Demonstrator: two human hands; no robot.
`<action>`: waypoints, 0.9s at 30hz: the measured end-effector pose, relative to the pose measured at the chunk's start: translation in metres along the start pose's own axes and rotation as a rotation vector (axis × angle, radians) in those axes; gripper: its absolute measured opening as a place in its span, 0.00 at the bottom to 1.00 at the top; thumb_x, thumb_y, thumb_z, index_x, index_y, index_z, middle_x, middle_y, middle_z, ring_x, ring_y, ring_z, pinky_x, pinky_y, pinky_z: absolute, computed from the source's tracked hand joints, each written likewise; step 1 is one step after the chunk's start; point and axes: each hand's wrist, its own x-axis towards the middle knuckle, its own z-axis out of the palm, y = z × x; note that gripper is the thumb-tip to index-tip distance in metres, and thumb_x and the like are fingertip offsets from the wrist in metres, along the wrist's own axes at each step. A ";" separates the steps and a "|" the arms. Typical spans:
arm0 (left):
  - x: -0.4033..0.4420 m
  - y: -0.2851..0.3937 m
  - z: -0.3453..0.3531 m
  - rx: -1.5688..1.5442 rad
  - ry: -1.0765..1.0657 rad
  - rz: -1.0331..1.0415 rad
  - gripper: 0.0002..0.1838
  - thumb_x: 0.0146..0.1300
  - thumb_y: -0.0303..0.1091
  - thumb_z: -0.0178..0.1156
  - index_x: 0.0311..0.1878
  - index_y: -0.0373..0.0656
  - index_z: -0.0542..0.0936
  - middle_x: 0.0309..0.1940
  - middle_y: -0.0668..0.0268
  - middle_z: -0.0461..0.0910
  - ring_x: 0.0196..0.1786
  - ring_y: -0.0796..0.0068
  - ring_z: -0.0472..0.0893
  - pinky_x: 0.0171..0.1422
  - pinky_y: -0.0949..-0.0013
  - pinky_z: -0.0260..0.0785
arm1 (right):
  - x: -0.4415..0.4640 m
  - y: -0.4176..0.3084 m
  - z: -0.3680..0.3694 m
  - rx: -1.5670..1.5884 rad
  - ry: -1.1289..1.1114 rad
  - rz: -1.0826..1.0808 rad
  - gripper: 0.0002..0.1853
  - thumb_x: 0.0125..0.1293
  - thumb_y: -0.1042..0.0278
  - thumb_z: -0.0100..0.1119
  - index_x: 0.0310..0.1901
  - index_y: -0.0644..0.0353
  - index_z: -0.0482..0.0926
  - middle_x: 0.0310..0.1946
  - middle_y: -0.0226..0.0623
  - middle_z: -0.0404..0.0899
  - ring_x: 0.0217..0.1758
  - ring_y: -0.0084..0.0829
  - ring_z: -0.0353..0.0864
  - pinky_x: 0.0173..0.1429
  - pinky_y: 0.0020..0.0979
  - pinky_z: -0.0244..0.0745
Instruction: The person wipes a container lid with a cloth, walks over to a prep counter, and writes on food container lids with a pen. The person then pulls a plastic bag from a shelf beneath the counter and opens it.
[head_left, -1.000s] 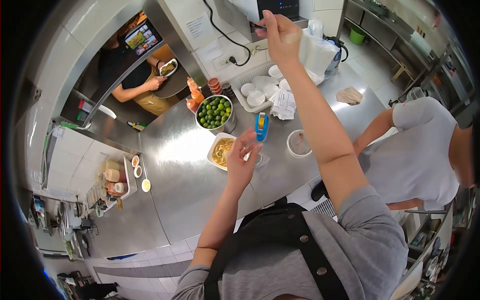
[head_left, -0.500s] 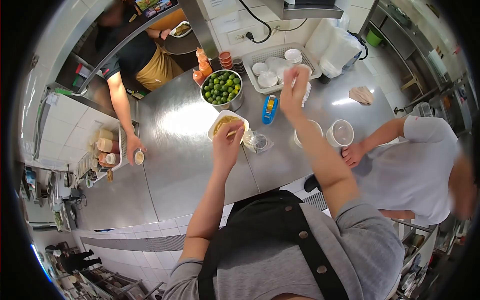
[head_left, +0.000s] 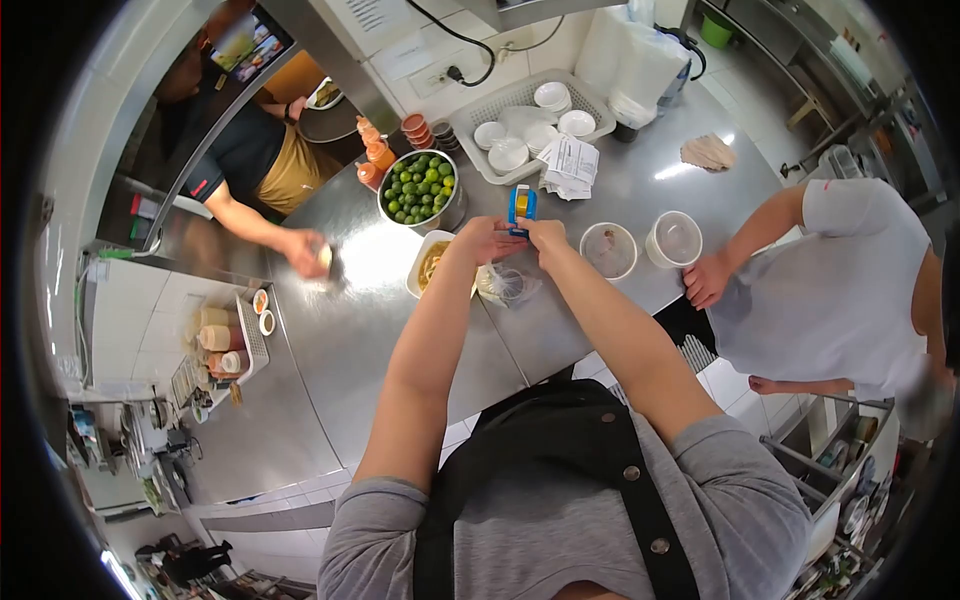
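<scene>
Both of my hands are together at a blue tape dispenser (head_left: 522,204) on the steel counter. My right hand (head_left: 547,240) has its fingers closed at the dispenser's near end, which they partly cover. My left hand (head_left: 485,240) lies just left of it, fingers stretched out toward the dispenser and slightly apart. Below that wrist sits a white bowl (head_left: 418,262) of yellowish food, partly hidden by my forearm. A knotted clear plastic bag (head_left: 507,286) rests beside the bowl. To the right stand two round tubs, one nearer (head_left: 608,251) and one farther right (head_left: 674,240).
Behind are a pot of limes (head_left: 421,188), orange sauce bottles (head_left: 378,152), and a basket (head_left: 600,105) of small cups with printed slips (head_left: 571,166) at its edge. A co-worker's hand (head_left: 707,281) rests at right; another's hand (head_left: 305,252) reaches in from left. A cloth (head_left: 708,152) lies far right.
My right hand has come down from above the basket to the tape dispenser. My left hand has left the bowl and moved beside it. The left co-worker's hand has moved away from the condiment basket.
</scene>
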 end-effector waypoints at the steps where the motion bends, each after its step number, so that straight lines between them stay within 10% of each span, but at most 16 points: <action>1: 0.003 0.001 0.000 -0.027 0.012 -0.022 0.20 0.75 0.37 0.43 0.58 0.26 0.67 0.58 0.35 0.69 0.62 0.44 0.73 0.69 0.51 0.67 | 0.008 0.005 0.001 0.059 -0.036 -0.032 0.09 0.60 0.65 0.68 0.35 0.61 0.83 0.36 0.38 0.83 0.32 0.27 0.77 0.34 0.33 0.68; 6: 0.015 0.005 0.001 -0.008 0.117 -0.023 0.22 0.75 0.40 0.45 0.54 0.24 0.68 0.55 0.38 0.72 0.61 0.44 0.74 0.67 0.51 0.69 | 0.019 0.022 0.006 -0.112 -0.020 -0.367 0.05 0.59 0.71 0.67 0.31 0.62 0.83 0.36 0.34 0.81 0.36 0.31 0.77 0.41 0.38 0.70; 9: 0.011 0.003 0.006 0.118 0.097 0.099 0.25 0.72 0.39 0.54 0.54 0.21 0.68 0.52 0.40 0.74 0.58 0.45 0.77 0.64 0.51 0.73 | -0.050 0.012 -0.014 -0.425 0.180 -1.001 0.05 0.56 0.69 0.68 0.30 0.60 0.82 0.33 0.32 0.76 0.39 0.35 0.74 0.48 0.37 0.68; 18: 0.013 0.009 0.009 0.118 0.123 0.028 0.15 0.55 0.17 0.66 0.44 0.20 0.76 0.38 0.42 0.81 0.39 0.47 0.85 0.47 0.57 0.84 | -0.222 0.031 -0.084 -0.602 -0.633 -0.892 0.02 0.55 0.70 0.68 0.28 0.54 0.83 0.33 0.30 0.71 0.42 0.34 0.68 0.49 0.35 0.60; 27: 0.012 0.011 0.014 0.614 0.213 0.065 0.15 0.53 0.17 0.68 0.45 0.26 0.79 0.35 0.52 0.85 0.35 0.66 0.86 0.40 0.68 0.84 | -0.213 0.005 -0.104 -0.445 -0.589 -0.946 0.04 0.53 0.71 0.71 0.30 0.56 0.84 0.31 0.29 0.70 0.41 0.32 0.66 0.47 0.32 0.63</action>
